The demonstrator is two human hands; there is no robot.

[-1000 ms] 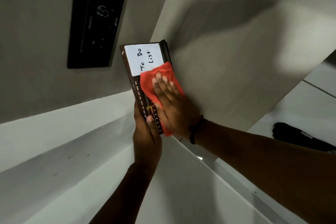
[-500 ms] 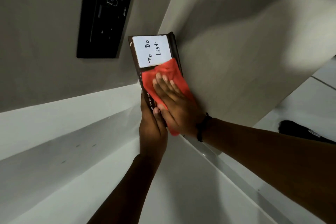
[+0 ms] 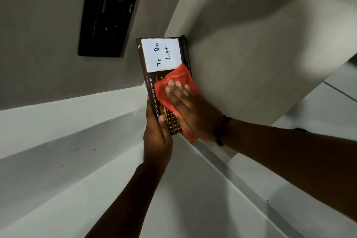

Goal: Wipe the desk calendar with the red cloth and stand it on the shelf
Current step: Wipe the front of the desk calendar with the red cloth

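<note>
The desk calendar (image 3: 149, 81) is a dark brown board with month names along one edge and a white "To Do List" pad (image 3: 162, 55) at its far end. My left hand (image 3: 157, 137) grips its near end, thumb on the face. My right hand (image 3: 190, 110) lies flat, pressing the red cloth (image 3: 174, 79) against the calendar's face just below the pad. The cloth covers part of the date grid.
A black wall panel (image 3: 110, 11) with switches hangs at the upper left. A pale wooden panel (image 3: 251, 54) rises right of the calendar. White ledges (image 3: 67, 118) run across the lower left, and a white tiled floor (image 3: 328, 102) shows at the right.
My right hand and the red cloth have slid a little toward the calendar's near end, uncovering more below the pad. The view has shifted slightly; my left hand keeps its grip.
</note>
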